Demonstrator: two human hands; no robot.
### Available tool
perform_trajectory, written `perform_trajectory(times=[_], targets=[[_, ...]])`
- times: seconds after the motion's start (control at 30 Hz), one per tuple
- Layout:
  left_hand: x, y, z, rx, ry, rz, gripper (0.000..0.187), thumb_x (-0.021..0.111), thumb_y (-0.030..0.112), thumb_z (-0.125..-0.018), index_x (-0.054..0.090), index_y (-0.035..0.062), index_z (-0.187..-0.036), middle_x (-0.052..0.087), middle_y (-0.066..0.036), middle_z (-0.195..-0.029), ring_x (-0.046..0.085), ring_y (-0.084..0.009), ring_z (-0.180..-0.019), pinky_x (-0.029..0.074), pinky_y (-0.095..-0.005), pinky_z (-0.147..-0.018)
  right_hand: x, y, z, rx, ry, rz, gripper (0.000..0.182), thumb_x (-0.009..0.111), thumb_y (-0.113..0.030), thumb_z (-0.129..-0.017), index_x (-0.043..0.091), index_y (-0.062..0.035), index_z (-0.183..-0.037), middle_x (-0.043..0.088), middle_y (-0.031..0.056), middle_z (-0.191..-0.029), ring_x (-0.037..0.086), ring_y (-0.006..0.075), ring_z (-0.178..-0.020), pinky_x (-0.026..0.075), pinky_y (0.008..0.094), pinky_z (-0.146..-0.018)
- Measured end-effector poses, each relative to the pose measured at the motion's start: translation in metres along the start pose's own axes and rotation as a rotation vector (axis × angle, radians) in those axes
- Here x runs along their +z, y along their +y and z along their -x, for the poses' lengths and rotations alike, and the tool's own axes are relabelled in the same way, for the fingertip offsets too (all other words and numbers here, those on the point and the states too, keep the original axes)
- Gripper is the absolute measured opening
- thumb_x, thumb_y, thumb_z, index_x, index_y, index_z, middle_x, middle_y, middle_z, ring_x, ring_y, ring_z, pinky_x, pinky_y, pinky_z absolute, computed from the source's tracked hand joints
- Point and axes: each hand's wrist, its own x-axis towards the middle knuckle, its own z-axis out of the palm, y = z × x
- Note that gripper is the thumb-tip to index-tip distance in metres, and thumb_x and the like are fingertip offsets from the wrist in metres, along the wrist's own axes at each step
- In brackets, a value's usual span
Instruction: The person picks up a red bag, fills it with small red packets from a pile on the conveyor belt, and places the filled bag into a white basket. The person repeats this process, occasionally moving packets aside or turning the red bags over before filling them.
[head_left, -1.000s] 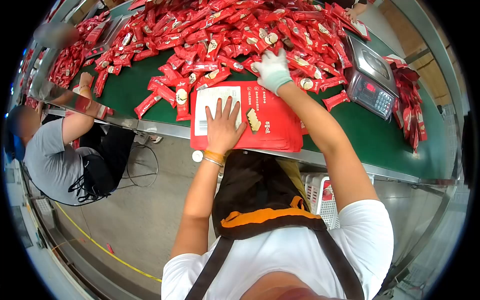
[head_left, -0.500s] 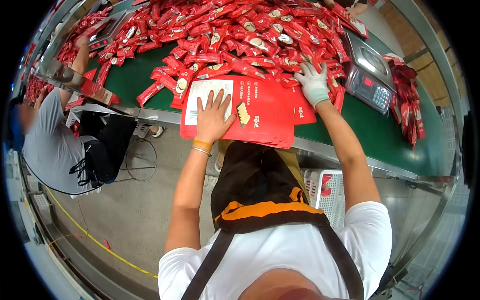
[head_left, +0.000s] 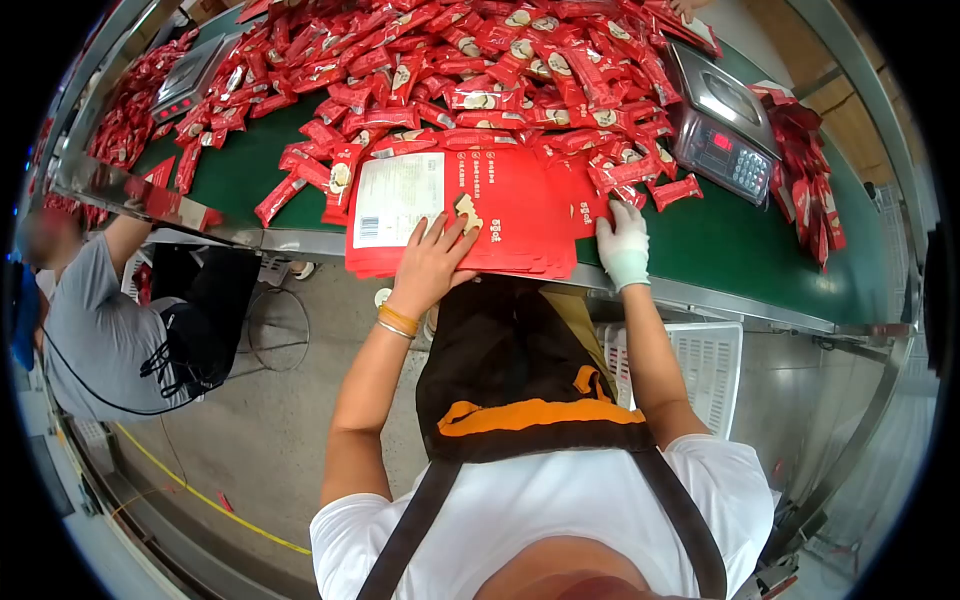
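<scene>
A stack of flat red printed pouches (head_left: 520, 215) lies at the table's front edge, with a white label panel at its left. My left hand (head_left: 432, 262), bare with an orange band at the wrist, rests on the lower part of the stack with its fingers spread. My right hand (head_left: 623, 245), in a white glove, is at the stack's right side, by the table edge, fingers stretched out and nothing visible in them. Beside its fingertips are the edge of another red pouch (head_left: 583, 205) and a few small red packets (head_left: 625, 175).
A large heap of small red packets (head_left: 480, 95) covers the back of the green table (head_left: 720, 250). A digital scale (head_left: 725, 150) stands at the right, near more red packaging (head_left: 815, 205). Below is a white basket (head_left: 705, 375). A co-worker (head_left: 130, 310) sits at the left.
My right hand has drawn back from the heap to the table edge, and packets now lie nearer the pouches. My left hand has slid lower on the stack. The co-worker's arm has come down.
</scene>
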Motion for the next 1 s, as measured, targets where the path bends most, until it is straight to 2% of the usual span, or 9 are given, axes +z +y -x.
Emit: perform_trajectory(times=[0.23,0.4,0.63,0.67,0.73,0.83,0.9,0.97,1.0], targets=[[0.026,0.014,-0.030,-0.032,0.093,-0.006,0.048,0.065,0.030,-0.088,0.057,0.0114,-0.131,0.061,-0.010,-0.130,0.056,-0.0343,-0.120,0.043,-0.0477,-0.104,-0.009,-0.006,-0.045,0.261,-0.209,0.038,0.043,0.063,-0.034,-0.085,0.067,-0.0009,-0.112,0.062,0.0279,-0.114,0.058,0.0416,-0.108,0.045,0.0507,-0.096],[0.035,0.021,-0.049,-0.047,0.164,-0.011,0.043,0.064,0.029,-0.089,0.059,0.0088,-0.127,0.063,-0.010,-0.128,0.057,-0.0345,-0.118,0.044,-0.0480,-0.102,-0.003,-0.012,-0.051,0.519,-0.300,-0.498,0.015,0.062,-0.014,-0.089,0.064,0.0000,-0.093,0.064,0.0079,-0.080,0.061,0.0150,-0.066,0.049,0.0310,-0.053],[0.014,0.003,-0.033,0.038,0.084,-0.018,0.046,0.064,0.027,-0.088,0.057,0.0109,-0.131,0.060,-0.007,-0.132,0.055,-0.0305,-0.121,0.044,-0.0469,-0.104,0.015,-0.053,-0.019,0.445,-0.542,-0.916,0.023,0.063,-0.022,-0.091,0.062,-0.0031,-0.105,0.065,0.0056,-0.075,0.060,0.0135,-0.062,0.047,0.0271,-0.053],[0.006,-0.001,-0.026,0.064,0.066,-0.016,0.050,0.065,0.026,-0.087,0.055,0.0125,-0.133,0.058,-0.005,-0.134,0.054,-0.0288,-0.123,0.043,-0.0465,-0.105,0.018,-0.054,-0.004,0.146,-0.518,-0.849,0.025,0.063,-0.023,-0.091,0.061,-0.0034,-0.107,0.066,0.0062,-0.076,0.060,0.0132,-0.062,0.046,0.0276,-0.053],[-0.005,-0.008,-0.015,0.099,0.040,-0.002,0.050,0.066,0.027,-0.086,0.055,0.0132,-0.134,0.058,-0.004,-0.134,0.053,-0.0287,-0.123,0.043,-0.0469,-0.105,0.019,-0.067,0.025,0.484,-0.584,-1.017,0.033,0.065,-0.025,-0.091,0.060,-0.0013,-0.113,0.069,0.0097,-0.087,0.063,0.0145,-0.069,0.050,0.0296,-0.057],[-0.006,-0.013,0.001,0.125,-0.012,-0.001,0.053,0.068,0.026,-0.084,0.055,0.0148,-0.134,0.058,-0.003,-0.134,0.052,-0.0288,-0.124,0.041,-0.0476,-0.106,0.031,-0.059,0.038,0.456,-0.344,-1.223,0.040,0.065,-0.025,-0.091,0.059,0.0031,-0.119,0.070,0.0139,-0.100,0.066,0.0182,-0.081,0.053,0.0310,-0.070],[-0.003,-0.012,0.007,0.166,-0.012,0.021,0.058,0.069,0.022,-0.081,0.054,0.0147,-0.136,0.054,-0.003,-0.140,0.050,-0.0287,-0.127,0.039,-0.0468,-0.109,0.019,-0.042,0.030,0.452,-0.436,-0.912,0.050,0.060,-0.029,-0.094,0.055,0.0063,-0.129,0.067,0.0175,-0.111,0.064,0.0238,-0.100,0.049,0.0301,-0.090],[0.000,-0.012,0.007,0.173,-0.002,0.039,0.058,0.069,0.021,-0.081,0.054,0.0150,-0.136,0.052,-0.002,-0.142,0.049,-0.0290,-0.128,0.038,-0.0470,-0.110,0.032,-0.001,0.028,0.264,-0.365,-0.785,0.051,0.057,-0.037,-0.096,0.058,0.0043,-0.125,0.067,0.0165,-0.112,0.066,0.0231,-0.098,0.052,0.0315,-0.085],[0.002,-0.011,0.006,0.178,0.006,0.038,0.059,0.070,0.021,-0.080,0.054,0.0150,-0.136,0.052,-0.001,-0.142,0.049,-0.0288,-0.129,0.038,-0.0469,-0.110,-0.031,-0.055,0.019,0.700,-0.559,-0.980,0.053,0.053,-0.043,-0.097,0.060,0.0022,-0.122,0.067,0.0153,-0.107,0.067,0.0209,-0.093,0.053,0.0328,-0.078]])
